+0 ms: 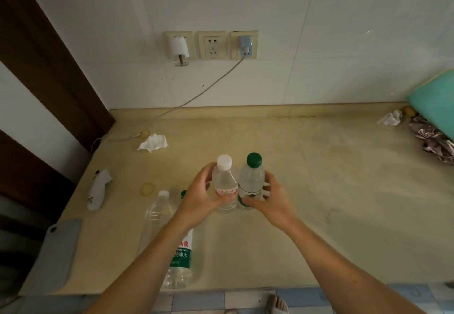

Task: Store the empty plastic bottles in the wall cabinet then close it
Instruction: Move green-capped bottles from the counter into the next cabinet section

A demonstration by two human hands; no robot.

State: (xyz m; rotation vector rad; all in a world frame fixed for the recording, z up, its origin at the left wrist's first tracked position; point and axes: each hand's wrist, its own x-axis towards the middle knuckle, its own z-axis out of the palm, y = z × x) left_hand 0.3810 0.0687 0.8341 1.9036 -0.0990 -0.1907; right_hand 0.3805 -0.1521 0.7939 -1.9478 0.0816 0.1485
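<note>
Left hand [200, 197] and right hand [269, 197], fingers curled, apparently clasp two upright bottles [237, 186].

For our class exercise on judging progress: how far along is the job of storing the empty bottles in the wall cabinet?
Done: nothing visible; no cabinet shows.
In hand: the left hand grips the white-capped bottle, and the right hand grips the green-capped bottle.
Left: two larger bottles, a clear one and a green-labelled one, wait on the counter; then closing.
</note>
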